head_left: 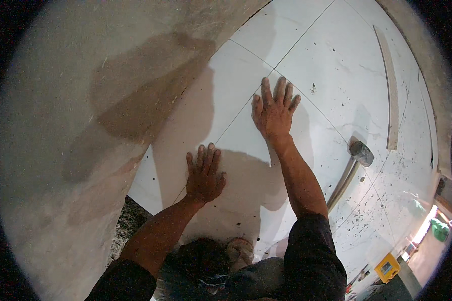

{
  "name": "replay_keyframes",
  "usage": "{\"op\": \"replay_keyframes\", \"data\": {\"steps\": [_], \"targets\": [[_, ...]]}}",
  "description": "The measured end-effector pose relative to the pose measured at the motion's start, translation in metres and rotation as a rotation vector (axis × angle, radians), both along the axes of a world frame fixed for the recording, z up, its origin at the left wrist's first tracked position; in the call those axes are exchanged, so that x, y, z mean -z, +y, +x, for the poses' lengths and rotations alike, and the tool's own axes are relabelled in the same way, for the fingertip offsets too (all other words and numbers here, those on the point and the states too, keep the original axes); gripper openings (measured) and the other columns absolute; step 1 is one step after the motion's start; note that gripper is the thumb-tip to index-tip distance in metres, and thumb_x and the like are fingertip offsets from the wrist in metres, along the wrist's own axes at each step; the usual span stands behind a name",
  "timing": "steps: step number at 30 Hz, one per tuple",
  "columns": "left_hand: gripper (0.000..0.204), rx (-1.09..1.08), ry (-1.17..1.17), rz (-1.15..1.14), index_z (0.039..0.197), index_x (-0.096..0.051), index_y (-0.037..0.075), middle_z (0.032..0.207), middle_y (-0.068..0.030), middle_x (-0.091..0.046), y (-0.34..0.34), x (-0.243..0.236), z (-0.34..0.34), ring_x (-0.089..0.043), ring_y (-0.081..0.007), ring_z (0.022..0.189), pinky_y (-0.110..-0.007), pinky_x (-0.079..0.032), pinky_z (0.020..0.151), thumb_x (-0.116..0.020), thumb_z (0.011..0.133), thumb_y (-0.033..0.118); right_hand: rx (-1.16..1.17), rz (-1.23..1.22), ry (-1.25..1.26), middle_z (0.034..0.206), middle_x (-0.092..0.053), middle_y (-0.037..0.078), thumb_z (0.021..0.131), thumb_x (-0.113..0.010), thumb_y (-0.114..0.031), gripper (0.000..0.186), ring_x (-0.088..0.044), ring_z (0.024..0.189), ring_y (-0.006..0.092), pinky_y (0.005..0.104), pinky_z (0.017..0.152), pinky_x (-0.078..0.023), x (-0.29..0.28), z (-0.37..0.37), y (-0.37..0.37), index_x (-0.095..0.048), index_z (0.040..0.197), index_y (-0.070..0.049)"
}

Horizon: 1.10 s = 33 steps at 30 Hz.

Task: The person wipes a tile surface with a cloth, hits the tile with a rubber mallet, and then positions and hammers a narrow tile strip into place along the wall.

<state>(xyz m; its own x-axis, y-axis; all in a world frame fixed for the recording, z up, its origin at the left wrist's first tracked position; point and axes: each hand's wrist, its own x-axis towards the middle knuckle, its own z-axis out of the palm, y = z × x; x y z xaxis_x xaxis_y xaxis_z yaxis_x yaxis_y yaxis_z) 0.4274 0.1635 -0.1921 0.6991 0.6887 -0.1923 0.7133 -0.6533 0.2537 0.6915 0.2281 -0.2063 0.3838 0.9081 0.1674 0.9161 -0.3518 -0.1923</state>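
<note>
Both hands press on white floor tiles [326, 60] with fine joint lines. My left hand [204, 178] lies palm down with fingers apart, low in the middle over a joint, in shadow. My right hand [273, 111] is spread flat farther forward, just below where joints cross. Right of my right forearm lies a mallet with a dark grey head [361, 153] and a pale handle pointing toward me. Neither hand holds anything.
A bare concrete wall [55, 100] borders the tiles at left, with rough dark ground [128, 226] at its lower corner. A long pale strip [389, 90] lies on the right. A yellow tool [386, 268] sits at lower right; a bright opening shows beyond it.
</note>
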Motion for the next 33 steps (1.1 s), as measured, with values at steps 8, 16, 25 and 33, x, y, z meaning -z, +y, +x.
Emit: {"op": "replay_keyframes", "data": {"steps": [8,16,25,33], "targets": [[0.069,0.001,0.023,0.023,0.144,-0.026,0.002,0.152,-0.0199,-0.021,-0.001,-0.005,0.000,-0.019,-0.0411,0.140,-0.068,-0.011,0.109,-0.052,0.088,0.034,-0.104,-0.070,0.036,0.150,-0.023,0.026,0.097,-0.041,-0.043,0.053,-0.018,0.139,0.0480,0.0699,0.107,-0.009,-0.004,-0.013,-0.014,-0.038,0.144,-0.018],[0.068,-0.006,0.003,0.039,0.145,-0.024,0.004,0.153,-0.0190,-0.019,-0.001,-0.003,-0.003,-0.019,-0.0401,0.141,-0.066,-0.010,0.110,-0.051,0.089,0.033,-0.023,-0.066,-0.079,0.155,-0.018,0.021,0.095,-0.040,-0.054,0.061,-0.013,0.143,0.0418,0.0682,0.109,-0.003,0.014,0.043,-0.013,-0.032,0.147,-0.023],[0.068,-0.011,0.010,0.061,0.145,-0.024,0.003,0.153,-0.0186,-0.019,-0.004,-0.003,0.001,-0.017,-0.0398,0.142,-0.064,-0.009,0.112,-0.050,0.089,0.032,0.753,-0.220,-0.134,0.151,-0.023,0.025,0.094,-0.037,-0.059,0.074,-0.017,0.142,0.0417,0.0716,0.105,-0.012,-0.002,0.212,-0.089,-0.031,0.146,-0.007],[0.070,-0.009,0.101,0.052,0.146,-0.022,0.001,0.154,-0.0197,-0.016,-0.003,-0.008,0.004,-0.014,-0.0396,0.143,-0.063,-0.006,0.112,-0.050,0.089,0.031,-0.077,-0.046,0.008,0.155,-0.017,0.020,0.096,-0.033,-0.056,0.065,-0.010,0.144,0.0408,0.0658,0.110,-0.004,0.013,0.056,0.032,-0.029,0.149,-0.017]]}}
